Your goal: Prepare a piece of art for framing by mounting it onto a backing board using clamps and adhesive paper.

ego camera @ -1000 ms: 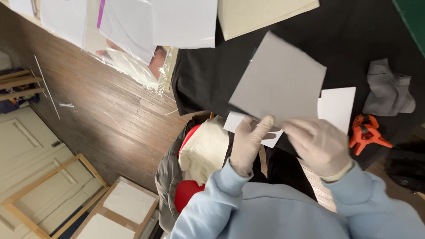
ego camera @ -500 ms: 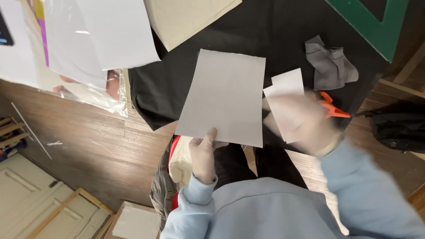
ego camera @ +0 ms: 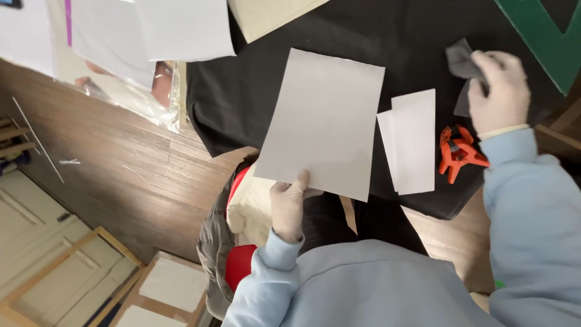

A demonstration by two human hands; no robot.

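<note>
- Grey card sheet (ego camera: 324,124), rectangular and plain; it lies tilted over the near edge of the worktop (ego camera: 387,36), its lower edge overhanging toward the person.
- Left hand (ego camera: 289,203), gloved in pale material; thumb on top of the sheet's lower edge and fingers beneath, pinching the grey card sheet at that edge; pale blue sleeve behind the wrist.
- Right hand (ego camera: 499,91), likewise gloved; fingers curled down and closed on the grey cloth (ego camera: 463,66), which sits crumpled on the worktop well to the right of the sheet.
- White paper pieces (ego camera: 410,142), two overlapping upright slips; flat on the black cover just beside the sheet's right edge, apart from both hands.
- Orange clamp (ego camera: 460,152), small, spring type; resting near the worktop's near edge, between the white paper pieces and the right sleeve, just below the right hand.
- Black covering over the worktop; it hangs over the near edge.
- Green mat board (ego camera: 538,33), a framed corner at the far right; beyond the right hand.
- White sheets (ego camera: 181,27) and a cream board (ego camera: 272,18) at the far side; clear film (ego camera: 121,91) hangs over the wooden floor (ego camera: 109,163) at left.
- Wooden frames (ego camera: 72,272) lie on the floor at lower left.
</note>
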